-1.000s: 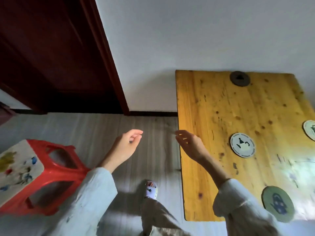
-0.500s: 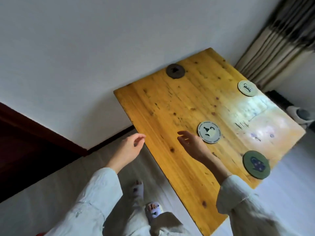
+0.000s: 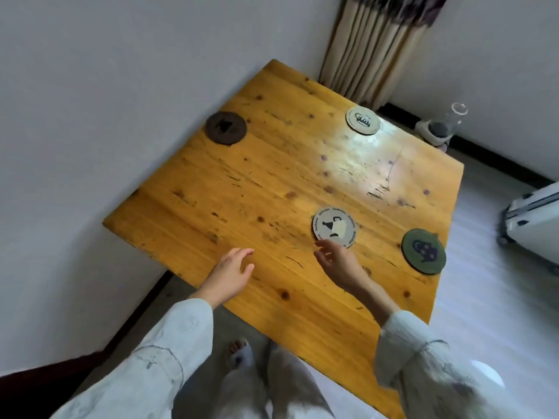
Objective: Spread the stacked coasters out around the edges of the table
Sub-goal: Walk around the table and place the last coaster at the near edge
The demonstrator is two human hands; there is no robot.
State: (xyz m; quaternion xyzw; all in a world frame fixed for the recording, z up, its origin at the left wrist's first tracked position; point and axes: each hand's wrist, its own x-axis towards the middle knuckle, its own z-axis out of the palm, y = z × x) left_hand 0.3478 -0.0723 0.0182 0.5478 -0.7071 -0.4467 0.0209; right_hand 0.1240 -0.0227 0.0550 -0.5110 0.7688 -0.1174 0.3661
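While three coasters already sit out near the rim of the bench (image 3: 187, 204), one pale coaster (image 3: 334, 227) with a black-and-cream figure remains near the middle, slightly toward four o'clock — whether it is a single piece or the last of the stack I cannot tell from here. Of the placed ones, the dark brown coaster (image 3: 226, 127) lies at about ten o'clock against the wall-side edge, the cream coaster (image 3: 362, 120) sits near twelve to one o'clock by the curtain (image 3: 378, 46), and the green coaster (image 3: 423, 251) rests at four o'clock close to the right-hand edge. By my reckoning most of the job is done; the near side of the bench, around six to eight o'clock, has nothing on it yet, so the central piece likely belongs there. The right hand (image 3: 338, 261) hovers just beside that coaster's near rim, grip open and empty, fingers loosely curled; the left hand (image 3: 231, 272) hangs over the wood at seven o'clock, likewise open and holding nothing. Compared with half a second back, the view has swung round to take in more of the bench, and both hands have come further in over the surface — the left was off the edge then.
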